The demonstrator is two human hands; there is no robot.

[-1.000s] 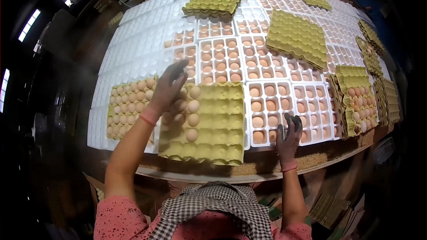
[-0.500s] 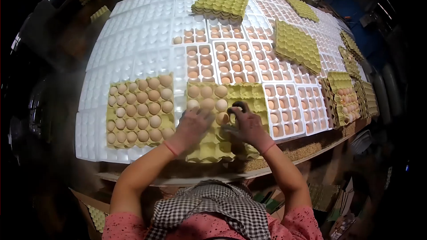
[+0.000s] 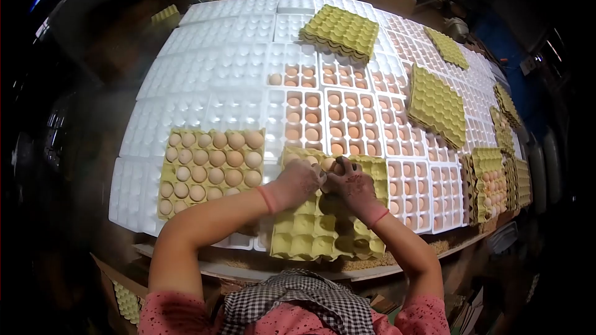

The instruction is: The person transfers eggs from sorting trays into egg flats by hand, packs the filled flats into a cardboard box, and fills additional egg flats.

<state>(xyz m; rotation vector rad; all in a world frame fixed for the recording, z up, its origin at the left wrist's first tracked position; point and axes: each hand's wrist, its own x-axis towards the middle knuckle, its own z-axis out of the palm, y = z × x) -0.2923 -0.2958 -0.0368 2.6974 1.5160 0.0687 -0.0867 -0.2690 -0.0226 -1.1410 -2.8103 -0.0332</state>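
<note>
My left hand [image 3: 299, 182], gloved, reaches over the yellow pulp tray [image 3: 302, 236] in front of me, its fingers bent down at the eggs in the tray's upper part. Close beside it, my right hand [image 3: 352, 187] curls its gloved fingers over an egg [image 3: 329, 163]. The hands hide part of the eggs, and I cannot make out what the left fingers grip. Left of them lies another yellow tray [image 3: 163, 193] with many eggs [image 3: 215, 175]. Behind my hands, white foam trays [image 3: 325, 120] hold brown eggs in their compartments.
Stacked yellow trays [image 3: 338, 32] lie at the back, with another stack [image 3: 436, 107] at the right. A further stack with eggs [image 3: 486, 161] stands at the far right. White foam trays [image 3: 167, 111] cover the left side. The table's edge [image 3: 360, 271] runs before me.
From the loaded left tray and the right-hand foam tray, my hands have come together over the middle tray. The view has shifted, and both hands are now closer together at the tray's upper eggs.
</note>
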